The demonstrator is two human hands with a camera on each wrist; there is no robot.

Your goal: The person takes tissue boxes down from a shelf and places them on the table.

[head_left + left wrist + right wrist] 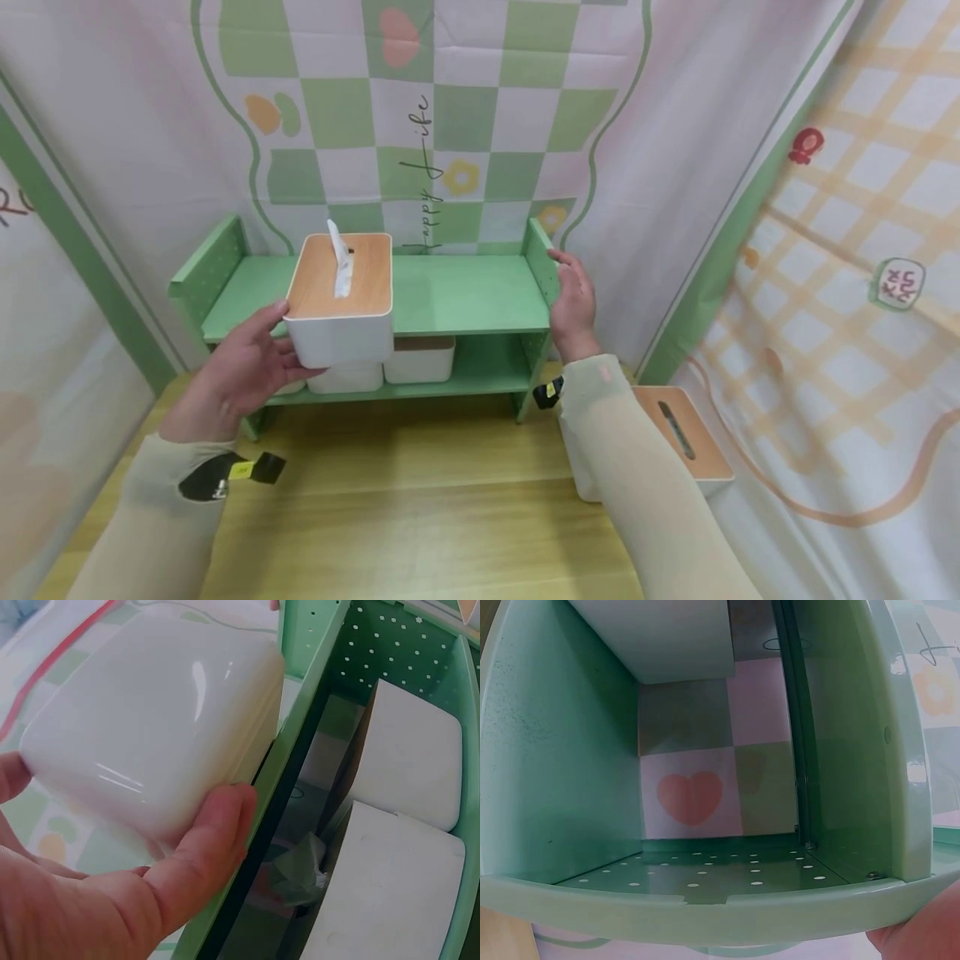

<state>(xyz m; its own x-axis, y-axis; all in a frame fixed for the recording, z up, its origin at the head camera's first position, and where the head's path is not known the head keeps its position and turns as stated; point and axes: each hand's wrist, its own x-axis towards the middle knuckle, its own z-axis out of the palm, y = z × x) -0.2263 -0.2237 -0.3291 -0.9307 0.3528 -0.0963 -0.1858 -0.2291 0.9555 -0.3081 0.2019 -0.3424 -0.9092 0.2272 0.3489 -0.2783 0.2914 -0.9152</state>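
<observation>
A white tissue box (pixel 341 342) with a wood-look lid and a tissue sticking up is in my left hand (pixel 251 358). My left thumb lies along its near left side, and the fingers are under its bottom. In the head view the box overlaps the top board of a green two-tier shelf (pixel 472 292). The left wrist view shows the box's white underside (pixel 150 712) tilted towards the camera. My right hand (pixel 573 304) touches the shelf's right side panel (pixel 542 262), its fingers extended along the panel's outer side.
On the lower tier stand several white boxes (pixel 422 362), left of a bare stretch of green board. Another wood-lidded box (pixel 690 433) stands on the wooden table (pixel 420 500), partly behind my right forearm. A patterned curtain (pixel 465 108) hangs behind the shelf.
</observation>
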